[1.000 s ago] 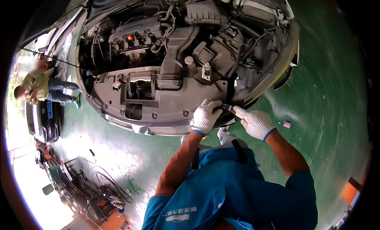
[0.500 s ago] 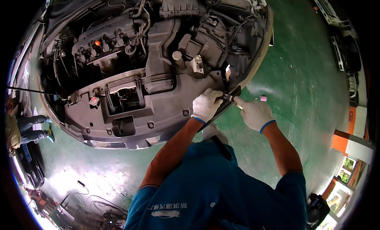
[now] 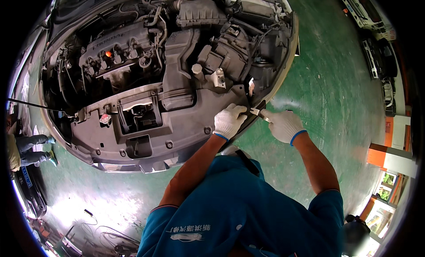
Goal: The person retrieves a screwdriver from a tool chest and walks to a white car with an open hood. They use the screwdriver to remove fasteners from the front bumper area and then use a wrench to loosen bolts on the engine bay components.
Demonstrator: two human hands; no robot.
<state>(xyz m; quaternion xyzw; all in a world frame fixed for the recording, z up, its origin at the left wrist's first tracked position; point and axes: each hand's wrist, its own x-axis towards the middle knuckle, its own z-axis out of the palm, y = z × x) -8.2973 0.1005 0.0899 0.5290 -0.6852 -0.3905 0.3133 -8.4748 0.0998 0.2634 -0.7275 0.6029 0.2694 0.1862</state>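
At the car's front right corner, my left hand (image 3: 229,121) in a white knit glove rests over the edge of the dark radiator cover panel (image 3: 190,117). Its fingers are curled closed by the panel's corner, and what they grip, if anything, is hidden. My right hand (image 3: 285,125), gloved the same way, is closed round a small metal-tipped hand tool (image 3: 261,114). The tool's silver head points left toward my left fingertips, beside the dark bumper edge; its exact kind is unclear. Just beyond lies the pale headlight-side piece (image 3: 251,87).
The engine bay (image 3: 119,49) fills the upper left under a raised hood, held by a thin prop rod (image 3: 33,104). Another person's legs (image 3: 33,150) show at far left. Bumpers (image 3: 369,57) line the right wall. Cables (image 3: 115,235) lie on the green floor (image 3: 318,80).
The tool's head has turned and drawn slightly away from my left fingers, showing more of it. My left hand stays at the panel's corner. The whole view has shifted slightly.
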